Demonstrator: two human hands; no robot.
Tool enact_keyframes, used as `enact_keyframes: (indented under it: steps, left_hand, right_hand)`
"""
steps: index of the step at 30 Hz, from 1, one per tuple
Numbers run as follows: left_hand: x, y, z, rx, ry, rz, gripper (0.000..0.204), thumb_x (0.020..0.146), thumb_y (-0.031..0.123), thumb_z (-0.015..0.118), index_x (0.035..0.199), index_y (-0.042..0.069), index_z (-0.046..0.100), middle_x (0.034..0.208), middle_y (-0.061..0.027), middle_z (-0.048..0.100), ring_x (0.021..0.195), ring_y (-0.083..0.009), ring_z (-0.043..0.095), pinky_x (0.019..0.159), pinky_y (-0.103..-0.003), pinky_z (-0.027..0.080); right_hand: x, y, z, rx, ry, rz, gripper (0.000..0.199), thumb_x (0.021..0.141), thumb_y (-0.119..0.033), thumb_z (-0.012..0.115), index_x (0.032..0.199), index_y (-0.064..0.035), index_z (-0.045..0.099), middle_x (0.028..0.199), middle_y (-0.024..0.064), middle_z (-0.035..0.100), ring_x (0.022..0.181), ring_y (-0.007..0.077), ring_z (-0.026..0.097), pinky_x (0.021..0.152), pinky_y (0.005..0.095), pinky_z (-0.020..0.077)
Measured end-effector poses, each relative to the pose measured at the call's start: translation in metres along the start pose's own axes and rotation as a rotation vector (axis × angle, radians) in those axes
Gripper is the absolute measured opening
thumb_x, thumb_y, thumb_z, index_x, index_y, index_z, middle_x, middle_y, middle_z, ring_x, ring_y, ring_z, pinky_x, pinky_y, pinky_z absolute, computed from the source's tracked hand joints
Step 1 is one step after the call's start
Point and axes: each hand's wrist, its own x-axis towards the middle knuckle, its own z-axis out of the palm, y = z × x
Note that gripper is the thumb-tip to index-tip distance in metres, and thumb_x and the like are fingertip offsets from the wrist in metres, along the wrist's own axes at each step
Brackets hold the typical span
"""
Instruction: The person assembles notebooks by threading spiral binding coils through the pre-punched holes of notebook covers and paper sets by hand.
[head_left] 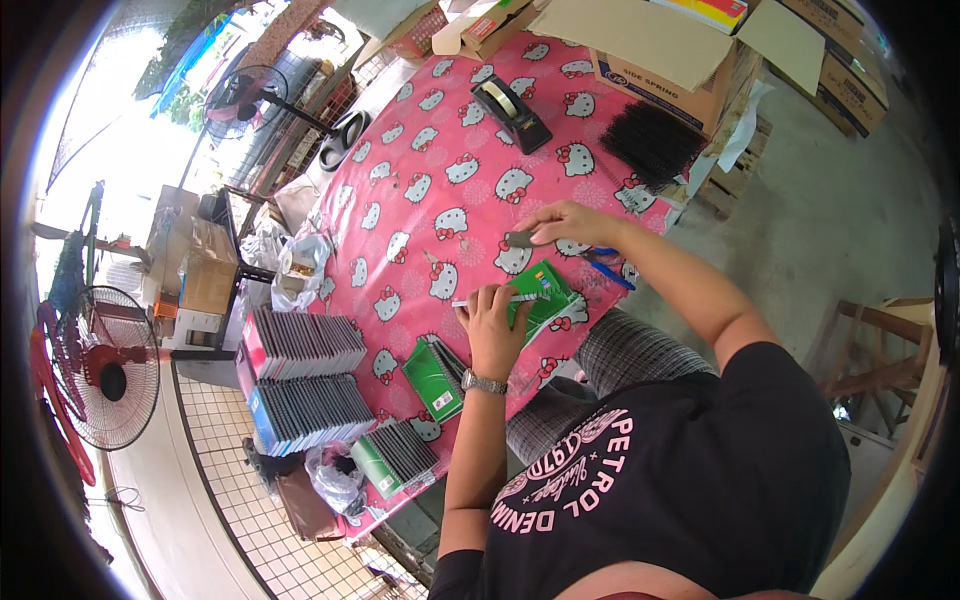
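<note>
My left hand [492, 322], with a metal watch at the wrist, is closed over a thin, pale-edged notebook [462, 303] seen nearly edge-on. Just right of it lies a green notebook [547, 284] on the pink tablecloth. Between the fingertips of my right hand [562, 222] is a small dark grey block [518, 240], held a little beyond the green notebook. Blue-handled pliers [608, 270] rest below my right forearm, close to the table edge. Another green stack of spiral notebooks [436, 380] lies left of my left wrist.
Several rows of spiral notebooks [305, 345] stand at the table's left edge, with a smaller green row [392, 458] nearer me. A tape dispenser [512, 112] and a pile of black binding coils [652, 143] sit farther back. Cardboard boxes [655, 85] line the far right; fans [112, 380] stand left.
</note>
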Motion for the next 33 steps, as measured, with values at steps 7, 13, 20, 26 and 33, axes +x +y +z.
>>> enact_keyframes:
  steps: [7,13,20,26,33]
  left_hand:
    - [0.013,0.011,-0.003,-0.019,0.049,-0.050,0.034,0.075,0.034,0.080,0.099,0.013,0.067,0.100,-0.0023,0.062,0.104,-0.0249,0.055,0.092,-0.047,0.036]
    - [0.011,0.009,-0.003,-0.065,0.058,-0.030,0.034,0.075,0.032,0.081,0.099,0.012,0.068,0.100,-0.0031,0.062,0.104,-0.0260,0.054,0.092,-0.046,0.037]
    - [0.007,0.001,-0.002,-0.129,0.043,-0.038,0.041,0.076,0.035,0.079,0.104,0.009,0.063,0.102,-0.0072,0.061,0.106,-0.0289,0.054,0.091,-0.048,0.038]
    - [0.007,0.000,-0.008,-0.162,0.060,-0.040,0.034,0.076,0.023,0.079,0.102,0.008,0.063,0.100,-0.0085,0.062,0.102,-0.0310,0.054,0.089,-0.043,0.042]
    - [0.007,-0.029,-0.009,-0.304,0.133,-0.058,0.028,0.076,0.012,0.077,0.099,0.006,0.064,0.099,-0.0098,0.060,0.094,-0.0294,0.057,0.085,-0.040,0.046]
  right_hand:
    - [-0.033,-0.037,0.000,0.419,-0.261,-0.034,0.040,0.078,-0.015,0.074,0.115,0.0006,0.069,0.138,0.0151,0.056,0.119,0.0236,0.059,0.104,0.0352,0.0451]
    - [-0.032,-0.049,0.003,0.264,-0.287,-0.135,0.035,0.076,-0.015,0.076,0.109,-0.0024,0.072,0.142,0.0161,0.052,0.120,0.0243,0.058,0.102,0.0381,0.0461]
    - [-0.025,-0.051,0.009,0.604,-0.399,-0.161,0.039,0.073,-0.013,0.078,0.110,-0.0049,0.072,0.145,0.0175,0.049,0.130,0.0234,0.051,0.106,0.0391,0.0414]
    - [-0.021,-0.053,0.016,0.541,-0.371,-0.174,0.037,0.073,-0.013,0.078,0.109,-0.0052,0.072,0.146,0.0174,0.048,0.131,0.0240,0.051,0.107,0.0390,0.0403]
    - [-0.001,-0.045,0.020,0.401,-0.323,-0.151,0.037,0.073,-0.010,0.075,0.108,-0.0006,0.071,0.141,0.0175,0.053,0.129,0.0244,0.051,0.105,0.0375,0.0415]
